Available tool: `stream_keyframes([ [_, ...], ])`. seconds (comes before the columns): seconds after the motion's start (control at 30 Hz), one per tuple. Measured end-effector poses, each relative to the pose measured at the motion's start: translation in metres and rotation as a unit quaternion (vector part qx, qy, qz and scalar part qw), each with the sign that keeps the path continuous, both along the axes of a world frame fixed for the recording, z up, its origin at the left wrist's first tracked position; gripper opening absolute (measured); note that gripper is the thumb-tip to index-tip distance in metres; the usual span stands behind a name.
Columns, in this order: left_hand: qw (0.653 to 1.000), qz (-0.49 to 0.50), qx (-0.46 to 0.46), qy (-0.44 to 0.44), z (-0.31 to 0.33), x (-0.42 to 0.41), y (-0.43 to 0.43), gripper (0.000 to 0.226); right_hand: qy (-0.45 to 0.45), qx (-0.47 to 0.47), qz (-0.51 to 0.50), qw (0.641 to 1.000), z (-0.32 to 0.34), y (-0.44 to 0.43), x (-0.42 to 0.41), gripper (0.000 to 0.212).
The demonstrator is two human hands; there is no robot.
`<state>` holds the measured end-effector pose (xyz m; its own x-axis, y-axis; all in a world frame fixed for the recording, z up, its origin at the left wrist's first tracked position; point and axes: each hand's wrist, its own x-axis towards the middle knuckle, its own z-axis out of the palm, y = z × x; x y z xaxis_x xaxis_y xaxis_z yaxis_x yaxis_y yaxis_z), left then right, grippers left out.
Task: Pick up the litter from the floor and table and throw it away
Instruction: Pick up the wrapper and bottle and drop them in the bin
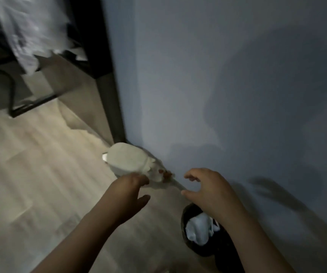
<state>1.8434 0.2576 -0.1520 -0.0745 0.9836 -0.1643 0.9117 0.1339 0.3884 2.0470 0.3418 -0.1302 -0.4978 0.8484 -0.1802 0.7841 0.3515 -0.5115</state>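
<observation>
My left hand (131, 187) curls its fingers onto the near edge of the white crumpled litter (131, 160), thumb spread apart; I cannot tell if it grips. My right hand (204, 187) hovers loosely open just beside the litter's thin tail. The litter is at centre frame, by the wall (217, 75) and dark desk leg (110, 99). A dark bin (190, 247) holding white paper is at lower right on the pale floor (30, 184).

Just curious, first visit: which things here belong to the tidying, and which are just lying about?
Job: white litter, left hand gripping it, right hand, dark bin.
Just there: table leg, white sheet hanging above.
</observation>
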Motion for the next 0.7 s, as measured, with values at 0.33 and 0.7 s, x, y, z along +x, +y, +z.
stream_keyframes([
  [0.33,0.976,0.215,0.030,0.015,0.042,-0.220,-0.159,0.038,0.066,0.005,0.169,0.983,0.030,-0.093,-0.262,0.038],
  [0.7,0.930,0.366,0.044,-0.009,0.036,-0.386,-0.248,0.037,0.037,-0.012,0.320,0.947,0.032,-0.142,-0.480,0.034],
])
